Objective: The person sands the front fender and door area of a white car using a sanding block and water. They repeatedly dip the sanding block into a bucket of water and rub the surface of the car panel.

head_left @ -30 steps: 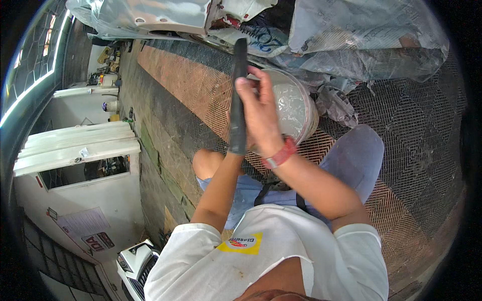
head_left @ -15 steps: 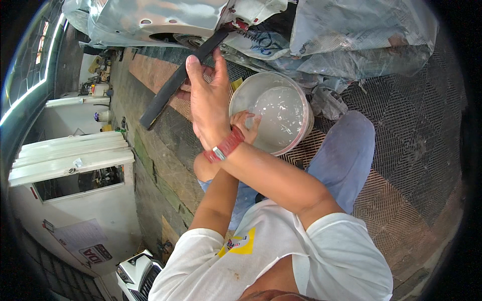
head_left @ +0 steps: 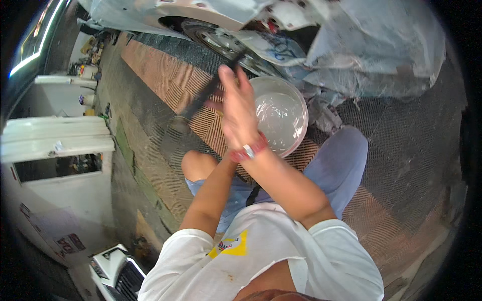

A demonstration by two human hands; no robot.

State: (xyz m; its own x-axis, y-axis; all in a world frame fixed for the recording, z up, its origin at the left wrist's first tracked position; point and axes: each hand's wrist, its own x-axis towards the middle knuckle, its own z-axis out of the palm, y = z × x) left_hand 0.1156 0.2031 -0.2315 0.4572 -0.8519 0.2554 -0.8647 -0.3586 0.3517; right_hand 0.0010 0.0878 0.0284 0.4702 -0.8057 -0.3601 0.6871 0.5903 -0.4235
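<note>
My right hand (head_left: 238, 108), with a red band (head_left: 253, 149) on its wrist, grips a long dark bar (head_left: 203, 98) that looks like a sanding block. Motion blurs the bar, which slants from a rounded lower-left end up toward the car wheel (head_left: 213, 37). My thumb lies along its top and some fingers pass beneath it. The left forearm (head_left: 213, 193) runs up behind the right wrist, which hides my left hand and its fingers. Just right of my right hand stands a round whitish bucket (head_left: 303, 135) holding cloudy water (head_left: 278, 118).
Ahead is a light car body (head_left: 221, 14), partly draped in clear plastic sheeting (head_left: 371, 55). Crumpled grey plastic (head_left: 324, 115) lies beside the bucket. My bent knees flank the patterned mat floor (head_left: 396, 140). A white car front (head_left: 115, 273) shows at lower left.
My right hand and the bar have moved right, nearer the bucket. My left hand, earlier visible at the bucket's near left side, is now hidden behind the right wrist. The whole view has shifted slightly.
</note>
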